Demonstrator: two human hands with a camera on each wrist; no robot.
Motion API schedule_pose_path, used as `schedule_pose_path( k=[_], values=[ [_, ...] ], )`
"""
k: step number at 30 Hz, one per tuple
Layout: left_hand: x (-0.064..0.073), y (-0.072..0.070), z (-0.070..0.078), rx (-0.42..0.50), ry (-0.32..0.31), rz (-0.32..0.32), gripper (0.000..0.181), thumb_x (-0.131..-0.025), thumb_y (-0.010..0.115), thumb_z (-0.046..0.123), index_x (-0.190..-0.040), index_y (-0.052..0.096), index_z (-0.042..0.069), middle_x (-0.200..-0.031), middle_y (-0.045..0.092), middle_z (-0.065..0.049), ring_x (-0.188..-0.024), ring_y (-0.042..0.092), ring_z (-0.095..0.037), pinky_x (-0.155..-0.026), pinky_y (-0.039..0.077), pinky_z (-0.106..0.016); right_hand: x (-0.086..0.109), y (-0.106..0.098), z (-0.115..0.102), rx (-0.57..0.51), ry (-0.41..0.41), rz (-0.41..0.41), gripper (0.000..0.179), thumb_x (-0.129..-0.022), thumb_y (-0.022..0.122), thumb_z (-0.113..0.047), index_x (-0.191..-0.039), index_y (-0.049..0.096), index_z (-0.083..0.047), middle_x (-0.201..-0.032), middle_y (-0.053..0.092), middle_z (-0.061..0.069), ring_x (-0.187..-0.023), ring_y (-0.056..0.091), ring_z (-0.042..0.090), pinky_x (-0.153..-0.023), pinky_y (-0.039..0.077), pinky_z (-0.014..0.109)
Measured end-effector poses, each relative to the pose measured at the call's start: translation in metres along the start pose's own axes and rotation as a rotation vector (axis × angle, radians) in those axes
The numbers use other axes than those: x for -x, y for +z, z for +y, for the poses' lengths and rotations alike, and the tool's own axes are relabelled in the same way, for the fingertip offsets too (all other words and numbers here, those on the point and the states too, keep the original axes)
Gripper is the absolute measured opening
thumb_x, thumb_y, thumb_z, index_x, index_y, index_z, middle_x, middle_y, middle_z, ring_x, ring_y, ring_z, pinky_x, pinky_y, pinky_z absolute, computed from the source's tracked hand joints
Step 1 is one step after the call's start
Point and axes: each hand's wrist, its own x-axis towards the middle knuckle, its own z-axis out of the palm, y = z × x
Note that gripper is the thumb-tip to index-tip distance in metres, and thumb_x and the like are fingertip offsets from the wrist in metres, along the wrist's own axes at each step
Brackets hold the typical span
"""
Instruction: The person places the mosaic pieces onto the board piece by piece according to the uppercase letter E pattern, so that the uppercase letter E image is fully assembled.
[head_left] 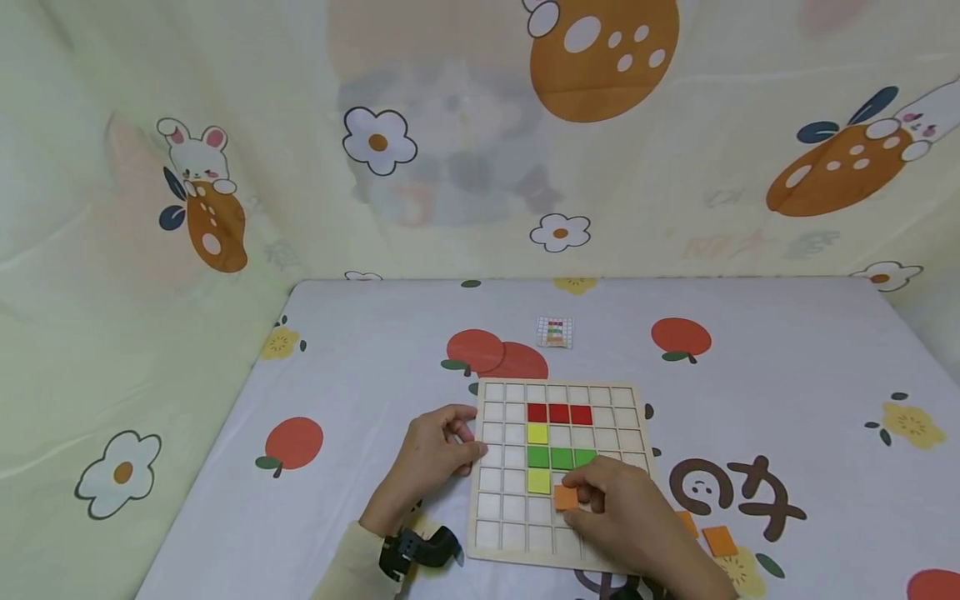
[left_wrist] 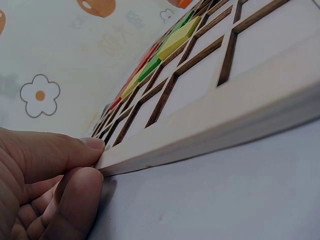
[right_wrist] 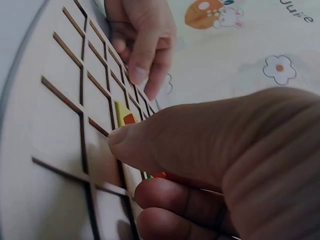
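Note:
A wooden grid board (head_left: 492, 533) lies on the table with square tiles in some cells: a row of red tiles (head_left: 558, 414), a yellow tile (head_left: 537, 433), a row of green tiles (head_left: 551, 457), and another yellow tile (head_left: 538, 481). My left hand (head_left: 435, 450) holds the board's left edge; the left wrist view shows thumb and index finger pinching the rim (left_wrist: 215, 115). Between thumb and forefinger, my right hand (head_left: 630, 508) pinches an orange tile (head_left: 566, 498) just below and right of the lower yellow one. In the right wrist view the thumb partly hides this tile (right_wrist: 130, 119).
Loose orange tiles (head_left: 721, 542) lie right of the board, one partly behind my right arm. Beyond the board sits a small pattern card (head_left: 555, 332) with a coloured grid. A printed curtain (head_left: 465, 250) stands behind the table.

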Motion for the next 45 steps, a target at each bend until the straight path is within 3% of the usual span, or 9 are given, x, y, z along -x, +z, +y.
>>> schedule_pose_path(
  k=[15,25,36,45],
  values=[
    [0.0,0.0,0.0,-0.011,0.0,-0.002,0.048,-0.088,0.083,0.009,-0.133,0.065,0.001,-0.085,0.064,-0.001,-0.056,0.062,-0.014,-0.052,0.05,-0.022,-0.002,0.016,-0.011,0.047,-0.048,-0.038,0.023,-0.075,0.092,-0.011,-0.09,0.077,-0.019,-0.076,0.054,-0.008,-0.071,0.049,0.011,-0.06,0.041,0.023],
    [0.0,0.0,0.0,-0.018,0.002,0.001,0.048,-0.088,0.083,0.01,-0.132,0.066,0.002,-0.084,0.064,0.0,-0.057,0.062,-0.014,-0.052,0.05,-0.022,-0.003,0.019,-0.012,0.126,-0.086,-0.016,0.024,-0.074,0.093,-0.017,-0.089,0.076,-0.023,-0.075,0.051,-0.012,-0.068,0.045,0.006,-0.062,0.039,0.023],
    [-0.001,0.0,0.0,-0.021,0.004,0.001,0.047,-0.088,0.082,0.009,-0.132,0.066,0.002,-0.083,0.065,0.0,-0.056,0.061,-0.013,-0.052,0.05,-0.021,-0.003,0.021,-0.012,0.127,-0.082,-0.006,0.024,-0.073,0.093,-0.017,-0.088,0.076,-0.025,-0.075,0.05,-0.013,-0.069,0.045,0.005,-0.063,0.039,0.023],
    [-0.001,-0.001,-0.001,0.038,0.022,-0.015,0.047,-0.086,0.083,0.004,-0.13,0.066,-0.001,-0.083,0.064,-0.004,-0.056,0.062,-0.012,-0.054,0.053,-0.022,-0.004,0.022,-0.012,0.116,-0.077,-0.009,0.026,-0.072,0.095,-0.017,-0.088,0.076,-0.025,-0.074,0.051,-0.012,-0.069,0.046,0.007,-0.061,0.039,0.023]
  ],
)
